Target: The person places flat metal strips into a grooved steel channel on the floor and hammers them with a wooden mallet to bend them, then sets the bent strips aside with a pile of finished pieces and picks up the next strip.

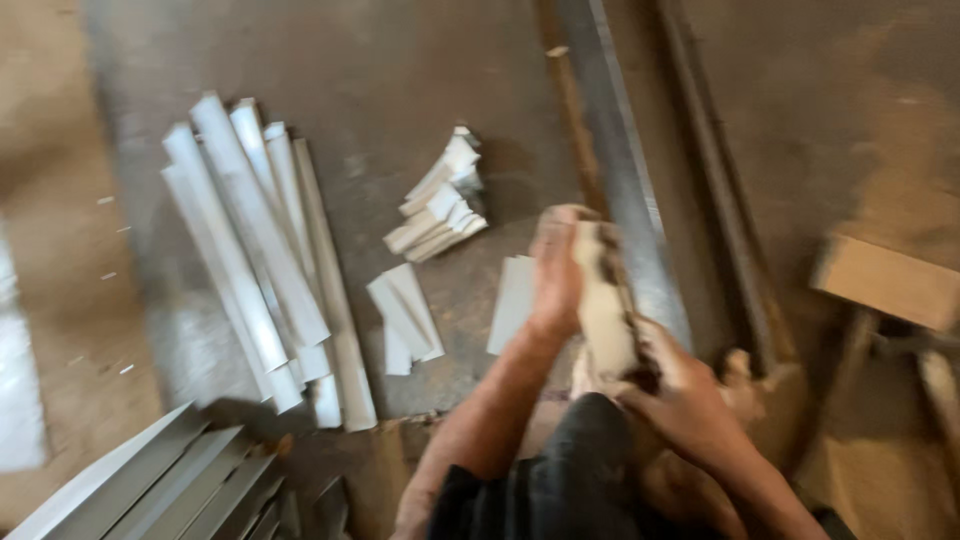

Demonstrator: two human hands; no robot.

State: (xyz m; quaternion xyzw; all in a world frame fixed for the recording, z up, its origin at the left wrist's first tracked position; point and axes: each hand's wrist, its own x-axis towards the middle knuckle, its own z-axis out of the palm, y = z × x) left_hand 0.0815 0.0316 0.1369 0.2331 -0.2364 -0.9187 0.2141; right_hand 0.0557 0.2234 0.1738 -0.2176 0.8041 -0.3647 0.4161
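Both hands hold a bundle of short pale strips [607, 305] upright over the floor. My left hand [556, 268] presses flat against the bundle's left side. My right hand [680, 395] grips its lower right end. A loose short strip [512, 303] lies on the floor just left of my left hand. The picture is blurred by motion.
Long pale metal strips [262, 250] lie in a pile at the left. Two small heaps of short strips [440, 200] [405, 315] lie in the middle. More long strips [170, 485] lie at bottom left. A metal rail [620, 160] runs up the floor; a wooden block [885, 280] sits right.
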